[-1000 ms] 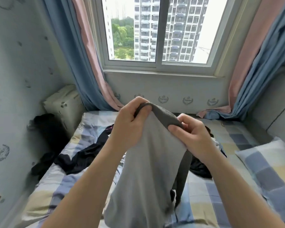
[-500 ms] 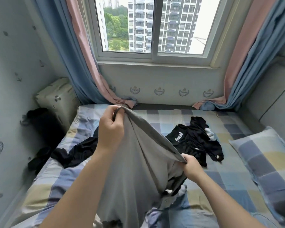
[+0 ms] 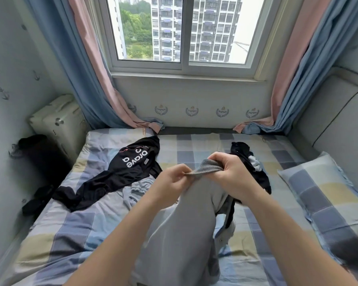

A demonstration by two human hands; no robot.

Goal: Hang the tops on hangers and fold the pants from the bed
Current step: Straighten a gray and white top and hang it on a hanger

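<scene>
Centrally, held up over the bed (image 3: 205, 145) in both hands: grey garment (image 3: 186, 223), hanging down in a long fold toward the camera, lower end out of view past the bottom edge. Gripped at its top by a darker ribbed band (image 3: 210, 169), bunched between the two hands. Left hand (image 3: 170, 180) on the left end of the band, thumb and fingertips closed in a pinch on the fabric edge. Right hand (image 3: 234, 178) just beside it, fingers curled over the band's other end, knuckles up, cloth gathered under the palm.

Behind the right hand, partly hidden by it: crumpled black garment (image 3: 241, 150) with a white patch, lying on the sheet. Left of the hands, spread out: black top (image 3: 132, 162) with white lettering, one sleeve stretched toward the bed's left edge. Just below that top, touching it: pale blue-grey garment (image 3: 136, 186) with a gathered elastic edge, partly behind the left forearm. Well to the right, against a padded grey headboard (image 3: 329, 124): checked pillow (image 3: 329, 193). At the bed's left side, by the wall: cream case (image 3: 58, 118) and dark cloth (image 3: 35, 155) heaped in front of it. Beyond the far edge: window (image 3: 184, 65) with tower blocks and trees outside, flanked by blue and pink curtains (image 3: 81, 79), hems resting at the bed's far corners.
</scene>
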